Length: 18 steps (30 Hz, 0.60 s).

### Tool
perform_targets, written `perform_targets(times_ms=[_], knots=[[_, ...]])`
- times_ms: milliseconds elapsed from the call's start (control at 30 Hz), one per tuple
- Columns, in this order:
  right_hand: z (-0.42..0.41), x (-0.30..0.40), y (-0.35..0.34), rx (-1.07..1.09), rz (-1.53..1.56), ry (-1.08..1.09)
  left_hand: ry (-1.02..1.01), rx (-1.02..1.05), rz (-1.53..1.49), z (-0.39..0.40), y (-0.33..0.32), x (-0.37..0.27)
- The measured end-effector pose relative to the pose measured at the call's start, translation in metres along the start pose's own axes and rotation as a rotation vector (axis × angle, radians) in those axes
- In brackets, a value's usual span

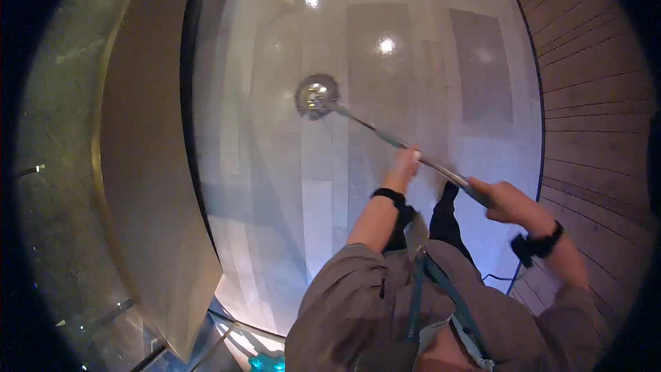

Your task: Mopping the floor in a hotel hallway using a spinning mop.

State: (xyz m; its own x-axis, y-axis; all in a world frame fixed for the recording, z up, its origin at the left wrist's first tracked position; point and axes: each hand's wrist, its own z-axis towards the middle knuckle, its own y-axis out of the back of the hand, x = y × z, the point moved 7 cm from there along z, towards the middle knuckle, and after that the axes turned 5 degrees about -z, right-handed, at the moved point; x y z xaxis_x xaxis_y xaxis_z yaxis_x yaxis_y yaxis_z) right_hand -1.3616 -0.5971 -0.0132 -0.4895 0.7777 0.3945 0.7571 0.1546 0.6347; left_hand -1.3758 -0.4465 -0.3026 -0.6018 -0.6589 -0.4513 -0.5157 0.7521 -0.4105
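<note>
A long pole [445, 171] runs diagonally from beside my body out over the plank-patterned floor [279, 165]. My left hand [408, 163] is closed round its middle, by a dark greenish grip section. Near the pole's close end, my right hand [503, 201] grips the shaft. At the far end is a round, shiny, metallic-looking head [317, 96] with a ragged, blurred rim, over the floor; its exact kind cannot be told. Both wrists wear black bands.
A brown panel or low wall [150, 165] with a dark base edge borders the floor on the left. Darker wooden boards [594, 113] lie along the right. A thin cable [498, 278] is near my right side, and a turquoise object [266, 362] is at the bottom.
</note>
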Motion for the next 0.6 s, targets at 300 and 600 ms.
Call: perform_targets(times_ms=[300,600], knots=[[0.069,0.067,-0.017,0.011,-0.061,-0.008,0.122,-0.322,0.121,-0.03,0.099,-0.052],[-0.058,-0.004,0.038,-0.169,0.032,-0.429,0.286,0.345,0.326,-0.025,-0.09,-0.001]])
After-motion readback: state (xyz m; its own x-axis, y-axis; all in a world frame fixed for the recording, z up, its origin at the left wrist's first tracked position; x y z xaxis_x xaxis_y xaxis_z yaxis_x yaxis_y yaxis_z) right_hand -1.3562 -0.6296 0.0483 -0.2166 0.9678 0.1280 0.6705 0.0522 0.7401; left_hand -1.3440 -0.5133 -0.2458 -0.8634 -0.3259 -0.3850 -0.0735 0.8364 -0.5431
